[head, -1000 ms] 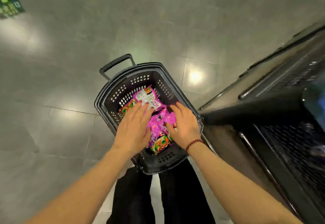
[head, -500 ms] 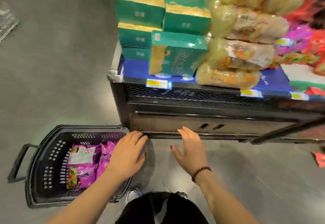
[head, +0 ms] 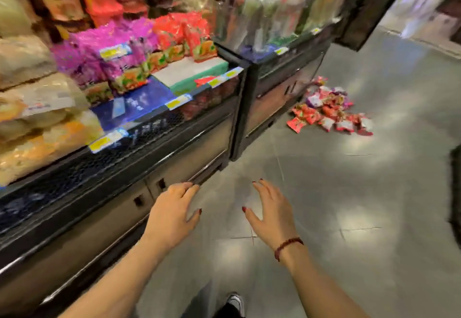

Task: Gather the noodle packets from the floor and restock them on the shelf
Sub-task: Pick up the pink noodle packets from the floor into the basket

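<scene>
A heap of red and purple noodle packets (head: 330,110) lies on the grey floor at the right, beside the second shelf unit. The shelf (head: 139,103) on my left carries pink packets (head: 104,50) and red packets (head: 184,33), with a bare blue patch in front of them. My left hand (head: 172,215) hovers with relaxed, spread fingers in front of the shelf's black base, holding nothing. My right hand (head: 272,215), a red bead bracelet on its wrist, is spread over the floor and also holds nothing. The picture is blurred by motion.
A second black shelf unit (head: 279,78) stands further along, stocked with long clear packets. Bags of pale noodles (head: 30,123) fill the shelf's left end. A dark object (head: 455,188) shows at the right edge. My shoe (head: 235,302) is at the bottom.
My view has swung right from the basket with pink packets to the shelf and the heap on the floor. The basket has left the view. Both hands left the basket and hold nothing.
</scene>
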